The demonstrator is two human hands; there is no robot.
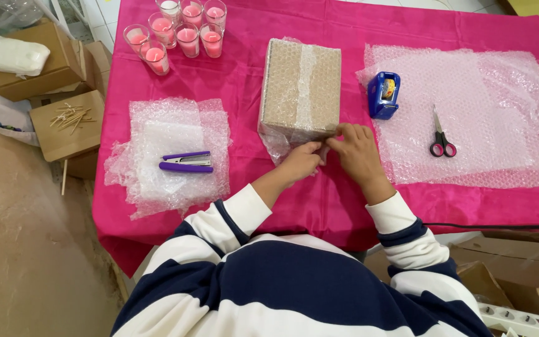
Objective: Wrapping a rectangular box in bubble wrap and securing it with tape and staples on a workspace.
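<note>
Box (301, 87), cardboard, bubble-wrapped, sat centre frame on the pink tablecloth (251, 181). My left hand (302, 161) and right hand (355, 151) met at its near bottom edge, fingers pinched narrow on the loose wrap flap there, thumbs nearly touching. Purple stapler (186, 162) lay on a bubble-wrap sheet (176, 125) left of centre. Blue tape dispenser (383, 93) and scissors (441, 136) rested on a bigger bubble-wrap sheet (500, 112) at right. Pink candles in glasses (179, 28) clustered at upper left. Open cardboard boxes (70, 125) stood off the table, far left.
</note>
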